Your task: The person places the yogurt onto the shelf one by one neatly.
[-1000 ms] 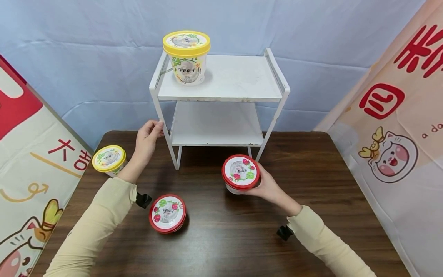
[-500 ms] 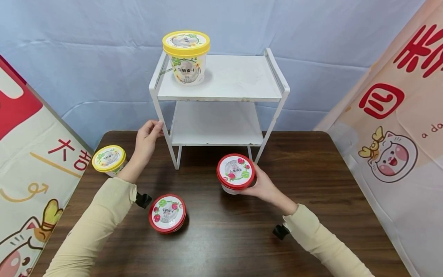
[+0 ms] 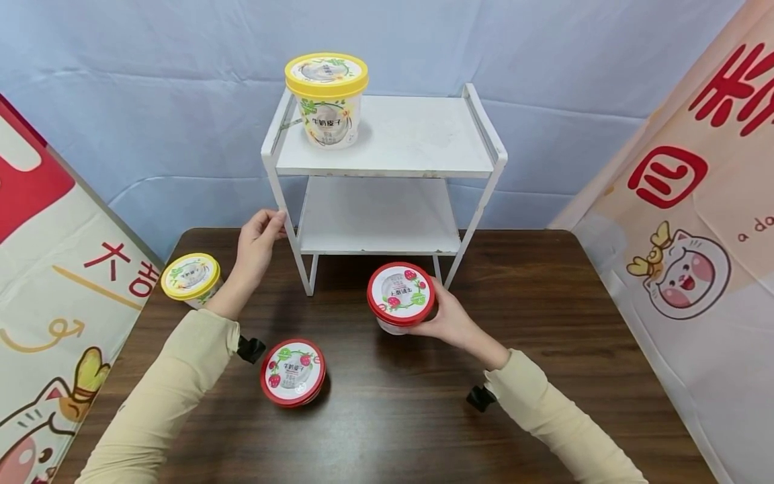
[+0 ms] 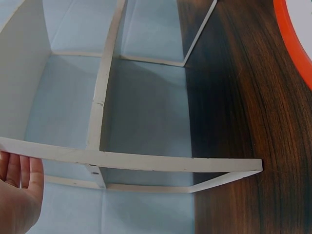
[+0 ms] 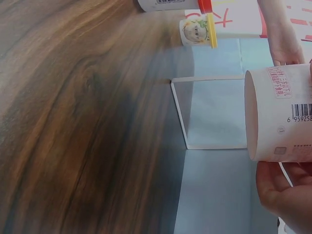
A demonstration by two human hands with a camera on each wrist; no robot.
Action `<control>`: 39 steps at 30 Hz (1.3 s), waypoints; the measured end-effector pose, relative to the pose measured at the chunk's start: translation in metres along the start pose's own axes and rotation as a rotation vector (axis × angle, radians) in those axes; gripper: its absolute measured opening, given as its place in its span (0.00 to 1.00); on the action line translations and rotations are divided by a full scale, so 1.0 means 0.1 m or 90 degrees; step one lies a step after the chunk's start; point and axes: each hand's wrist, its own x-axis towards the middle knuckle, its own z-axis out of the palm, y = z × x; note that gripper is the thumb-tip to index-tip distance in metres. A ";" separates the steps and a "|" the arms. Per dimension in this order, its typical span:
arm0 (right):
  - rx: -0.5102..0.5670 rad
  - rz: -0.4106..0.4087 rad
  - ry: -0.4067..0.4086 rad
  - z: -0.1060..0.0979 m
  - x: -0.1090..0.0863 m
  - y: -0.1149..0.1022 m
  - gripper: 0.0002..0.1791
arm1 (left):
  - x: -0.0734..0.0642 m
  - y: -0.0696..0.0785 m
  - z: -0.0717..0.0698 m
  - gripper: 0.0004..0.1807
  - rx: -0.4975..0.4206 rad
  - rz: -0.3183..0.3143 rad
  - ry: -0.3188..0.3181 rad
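My right hand (image 3: 452, 321) grips a paper ice cream tub with a red strawberry-print lid (image 3: 401, 294) from its right side, in front of the rack. In the right wrist view the white wall of this tub (image 5: 280, 141), with a barcode, is held up off the table, fingers beneath its side. At the left, my left hand (image 3: 256, 245) pinches the front left leg of a white two-tier shelf rack (image 3: 377, 214). Its fingertips (image 4: 24, 170) reach behind that leg in the left wrist view. A yellow-lidded tub (image 3: 326, 101) stands on the top shelf's left end.
Another red-lidded tub (image 3: 293, 373) stands on the dark wooden table (image 3: 387, 417), front left of the rack. A second yellow-lidded tub (image 3: 191, 279) is by the table's left edge, beside my left forearm. Blue cloth (image 3: 544, 101) hangs behind the rack, and printed banners flank both sides.
My right hand has carried the red-lidded tub leftward and slightly toward the rack. The left hand stays on the rack's leg, and the other tubs have not moved.
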 end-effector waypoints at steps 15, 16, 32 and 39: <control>0.018 -0.002 -0.007 0.02 0.03 -0.50 0.45 | 0.00 -0.01 0.00 0.11 0.002 0.011 -0.003; 0.018 0.001 -0.008 0.02 0.04 -0.52 0.45 | 0.00 -0.01 0.00 0.11 0.002 0.012 -0.002; 0.048 -0.028 0.001 0.06 0.14 -0.63 0.45 | 0.00 0.02 0.01 0.13 0.007 -0.006 0.007; 0.068 -0.041 0.003 0.08 0.20 -0.67 0.46 | 0.00 0.00 0.01 0.12 0.001 -0.008 0.007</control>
